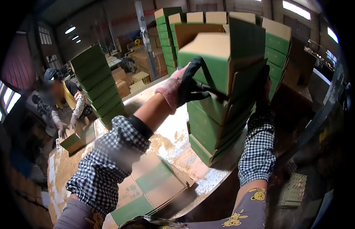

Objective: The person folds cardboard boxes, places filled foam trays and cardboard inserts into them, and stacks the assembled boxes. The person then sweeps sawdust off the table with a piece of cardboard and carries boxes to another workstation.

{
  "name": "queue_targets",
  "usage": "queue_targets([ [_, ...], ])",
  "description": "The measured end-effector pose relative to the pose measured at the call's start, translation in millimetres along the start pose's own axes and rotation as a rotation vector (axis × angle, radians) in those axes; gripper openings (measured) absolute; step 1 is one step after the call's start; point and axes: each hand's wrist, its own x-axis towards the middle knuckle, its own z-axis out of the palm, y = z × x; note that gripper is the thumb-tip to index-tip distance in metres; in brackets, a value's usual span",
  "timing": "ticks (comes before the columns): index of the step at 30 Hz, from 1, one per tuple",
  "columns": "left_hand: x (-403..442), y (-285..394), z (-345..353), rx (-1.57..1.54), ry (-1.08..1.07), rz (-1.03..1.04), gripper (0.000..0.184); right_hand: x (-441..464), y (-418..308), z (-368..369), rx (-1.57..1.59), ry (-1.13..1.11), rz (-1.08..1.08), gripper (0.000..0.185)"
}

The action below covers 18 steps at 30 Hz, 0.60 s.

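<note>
left hand point(189, 84) spread wide against green box point(218, 71), right hand point(265, 82) at its shadowed side, grip unclear

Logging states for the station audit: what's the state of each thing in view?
Left hand: gloved, fingers spread at the front stack
Right hand: gloved, beside the stack, fingers dark
Front stack: green boxes piled upright, top one with a raised panel
Flat cartons: folded flat, piled
Left stack: piled several high
Co-worker's box: open, under gloved hands
Hanging lamp: lit
</note>
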Motion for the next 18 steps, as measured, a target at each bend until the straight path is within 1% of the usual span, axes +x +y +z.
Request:
queue_targets([
  [1, 0.0, -7.0, -8.0, 0.063, -0.100, -0.125, 0.058, -16.2, -16.2, 2.3, -0.037, -0.054, 0.041, 0.052],
  [3, -21.7, 0.9, -16.1, 0.310, -0.109, -0.042, 0.056, -17.2, -12.1, -2.3, -0.146, -0.063, 0.010, 0.052],
  [4, -28.7, -3.4, -38.1, 0.306, -0.195, -0.006, 0.053, -21.3, -10.4, -4.2, -0.232, -0.045, -0.055, 0.052],
  [5, -45.9, -7.2, -55.5, 0.328, -0.232, 0.030, 0.050, -34.7, -13.0, -2.1, -0.332, -0.017, -0.140, 0.053],
  [6, -63.5, -17.0, -78.4, 0.454, -0.216, 0.132, 0.048, -55.1, -22.7, 3.6, -0.408, 0.016, -0.237, 0.054],
  [7, -92.0, -28.6, -105.7, 0.596, -0.185, 0.228, 0.046, -84.4, -36.9, 13.7, -0.436, 0.025, -0.328, 0.056],
  [9, -157.9, -59.2, -179.6, 1.061, 0.064, 0.360, 0.041, -158.1, -62.7, 32.7, -0.401, -0.061, -0.437, 0.059],
  [10, -199.6, -81.3, -218.9, 1.194, 0.279, 0.267, 0.043, -200.5, -67.5, 41.3, -0.361, -0.189, -0.418, 0.061],
  [11, -246.2, -107.9, -260.1, 1.398, 0.521, 0.130, 0.044, -244.3, -63.9, 51.7, -0.332, -0.385, -0.321, 0.063],
  [12, -299.5, -153.7, -291.5, 1.566, 0.902, -0.139, 0.055, -288.7, -51.8, 64.5, -0.333, -0.627, -0.163, 0.065],
  [13, -347.1, -229.9, -307.5, 1.660, 0.727, -0.596, 0.067, -344.4, -33.5, 76.8, -0.419, -0.830, 0.051, 0.068],
  [14, -385.9, -285.0, -298.5, 1.686, 0.520, -1.048, 0.081, -404.0, 1.8, 75.4, -0.634, -0.909, 0.352, 0.074],
  [15, -384.7, -274.6, -203.8, 1.797, 0.671, -0.834, 0.090, -434.9, 46.7, 74.0, -0.952, -1.146, 0.301, 0.080],
  [17, -387.3, -254.8, -203.0, 1.440, 0.291, -0.707, 0.095, -448.7, 67.9, 66.8, -0.516, -1.034, 0.538, 0.073],
  [18, -377.6, -226.5, -209.4, 1.565, 0.494, -0.497, 0.089, -427.5, 66.5, 74.9, -0.387, -0.867, 0.865, 0.070],
])
